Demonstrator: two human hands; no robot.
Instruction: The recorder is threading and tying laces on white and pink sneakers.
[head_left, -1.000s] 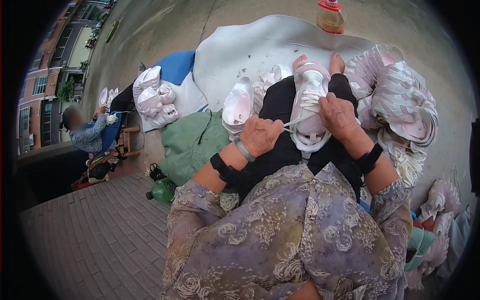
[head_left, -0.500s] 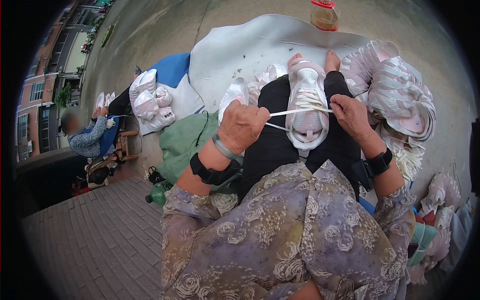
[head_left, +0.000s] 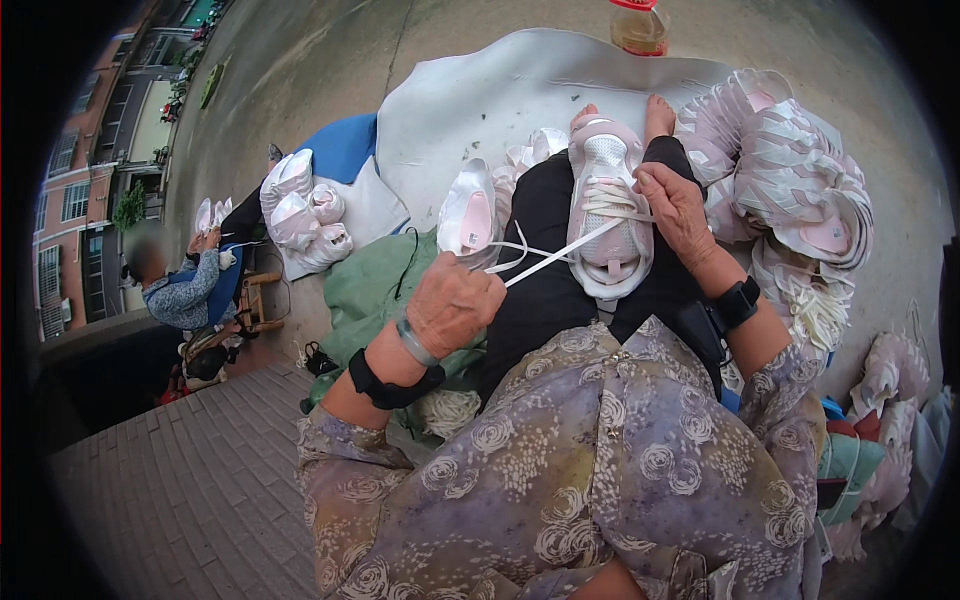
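Observation:
A white and pale pink sneaker (head_left: 606, 150) rests lengthwise on my lap between my black-trousered legs, its lower end towards my body. White shoelace (head_left: 566, 250) zigzags across its middle, and a long stretch runs slantwise from there to my left hand (head_left: 455, 303). That hand is closed on the lace, left of the shoe; a loose loop curls just above it. My right hand (head_left: 682, 218) is at the shoe's right edge, thumb and fingers pinched on the lace where it leaves the top rows. Another sneaker upper (head_left: 468, 210) lies beyond my left hand.
Stacked pale sneaker uppers (head_left: 795, 150) are piled at the right, with a bundle of white laces (head_left: 822, 318) below. A white sheet (head_left: 480, 95) lies ahead, a jar with a red rim (head_left: 638, 32) beyond it. Green cloth (head_left: 370, 275) is at left; another person (head_left: 190, 285) sits farther left.
My left hand has pulled down and left, drawing the lace from level to slanting. My right hand has moved in and up against the shoe's side.

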